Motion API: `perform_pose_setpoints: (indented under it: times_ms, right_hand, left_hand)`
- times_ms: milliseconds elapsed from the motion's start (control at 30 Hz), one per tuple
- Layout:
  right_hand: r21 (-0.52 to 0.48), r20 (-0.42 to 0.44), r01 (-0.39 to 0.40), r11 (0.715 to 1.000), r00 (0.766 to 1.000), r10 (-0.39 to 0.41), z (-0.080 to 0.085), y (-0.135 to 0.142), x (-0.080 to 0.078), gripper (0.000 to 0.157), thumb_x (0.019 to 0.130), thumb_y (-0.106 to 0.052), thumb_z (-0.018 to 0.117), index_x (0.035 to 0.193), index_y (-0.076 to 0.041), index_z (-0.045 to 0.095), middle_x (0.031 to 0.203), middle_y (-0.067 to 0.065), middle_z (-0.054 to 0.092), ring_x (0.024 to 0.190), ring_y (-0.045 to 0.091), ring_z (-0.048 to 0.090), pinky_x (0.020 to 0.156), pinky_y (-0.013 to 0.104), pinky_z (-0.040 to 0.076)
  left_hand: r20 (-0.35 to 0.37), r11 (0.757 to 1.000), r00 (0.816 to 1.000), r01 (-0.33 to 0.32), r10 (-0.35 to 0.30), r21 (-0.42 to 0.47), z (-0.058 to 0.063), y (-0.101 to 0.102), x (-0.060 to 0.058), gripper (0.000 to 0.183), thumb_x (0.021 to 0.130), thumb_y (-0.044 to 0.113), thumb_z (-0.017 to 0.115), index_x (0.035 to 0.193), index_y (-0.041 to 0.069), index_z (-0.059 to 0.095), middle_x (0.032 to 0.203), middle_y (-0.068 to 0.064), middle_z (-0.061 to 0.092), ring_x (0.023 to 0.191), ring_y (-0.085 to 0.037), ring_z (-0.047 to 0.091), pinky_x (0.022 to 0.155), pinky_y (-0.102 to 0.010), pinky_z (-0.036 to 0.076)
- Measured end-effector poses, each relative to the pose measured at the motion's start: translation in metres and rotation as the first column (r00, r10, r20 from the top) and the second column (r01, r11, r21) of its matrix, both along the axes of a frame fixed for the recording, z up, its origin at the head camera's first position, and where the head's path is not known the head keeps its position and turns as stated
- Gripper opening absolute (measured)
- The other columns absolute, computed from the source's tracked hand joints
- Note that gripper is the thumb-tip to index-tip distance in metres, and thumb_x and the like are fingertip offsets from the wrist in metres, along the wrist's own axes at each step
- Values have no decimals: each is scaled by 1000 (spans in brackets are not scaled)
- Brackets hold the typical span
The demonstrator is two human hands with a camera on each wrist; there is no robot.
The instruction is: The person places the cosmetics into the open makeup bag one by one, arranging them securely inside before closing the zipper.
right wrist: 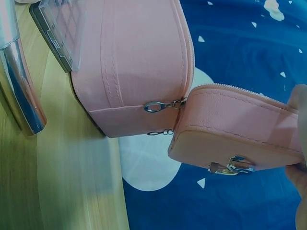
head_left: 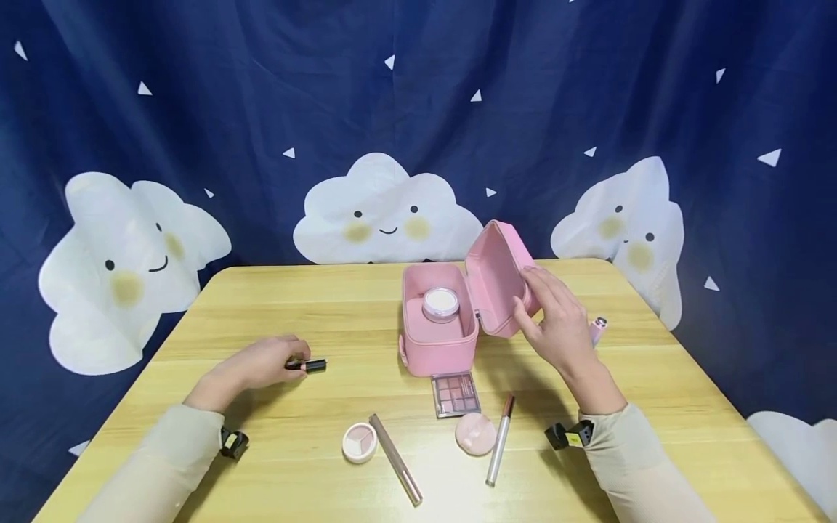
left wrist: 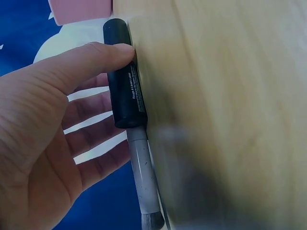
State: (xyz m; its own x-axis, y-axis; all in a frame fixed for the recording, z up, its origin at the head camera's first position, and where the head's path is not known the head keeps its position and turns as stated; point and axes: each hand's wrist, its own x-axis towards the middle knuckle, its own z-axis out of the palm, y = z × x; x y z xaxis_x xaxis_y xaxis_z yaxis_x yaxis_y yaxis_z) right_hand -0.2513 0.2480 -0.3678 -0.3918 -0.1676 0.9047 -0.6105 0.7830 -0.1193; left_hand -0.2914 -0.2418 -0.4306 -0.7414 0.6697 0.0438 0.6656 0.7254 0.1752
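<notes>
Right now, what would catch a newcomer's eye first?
Probably the open pink zippered case on the wooden table, a little right of centre, its lid held by the right hand. Behind hangs a dark blue curtain with smiling white clouds. At the left, the left hand holds a brush with a black cylindrical end.

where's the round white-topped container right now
In the head view, the round white-topped container sits inside the open pink zippered case, just right of centre, left of the pink lid that the right hand grips.
</notes>
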Motion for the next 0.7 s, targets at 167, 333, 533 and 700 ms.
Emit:
perform_pose_setpoints:
  times_ms: [167, 333, 533, 700]
  right_hand:
    - [-12, -6, -12, 1000, 1000, 12, 0, -1, -1, 43, 84, -20, 59, 123, -3, 66, 123, 14, 65, 115, 35, 60, 91, 57, 50]
    - [-14, 3, -4, 1000, 1000, 4, -1, -1, -1, 43, 84, -20, 59, 123, -3, 66, 123, 15, 65, 115, 35, 60, 91, 57, 50]
    - [-17, 7, -4, 1000, 1000, 4, -1, -1, -1, 43, 84, -20, 59, 122, -3, 66, 123, 15, 65, 115, 35, 60, 91, 57, 50]
    - [-11, 8, 1, 1000, 1000, -1, 0, -1, 0, 43, 85, -22, 59, 123, -3, 66, 123, 15, 65, 115, 35, 60, 91, 57, 50]
  left_hand:
    - [-23, 1000, 1000, 9, -8, 12, 1, 4, 5, 12, 86, 20, 74, 91, 21, 63, 84, 11, 54, 71, -6, 49, 65, -32, 48]
    - [-3, 1000, 1000, 17, -17, 22, 4, 10, 9, 14, 84, 18, 74, 87, 22, 61, 81, 11, 52, 69, -6, 46, 62, -28, 43]
    - [56, 1000, 998, 21, -22, 23, 6, 17, 12, 13, 84, 19, 73, 89, 22, 61, 82, 13, 54, 70, -6, 47, 63, -29, 45]
    - [73, 996, 996, 46, -51, 73, 6, 19, 10, 13, 86, 18, 71, 88, 24, 59, 76, 15, 53, 68, -6, 50, 62, -26, 45]
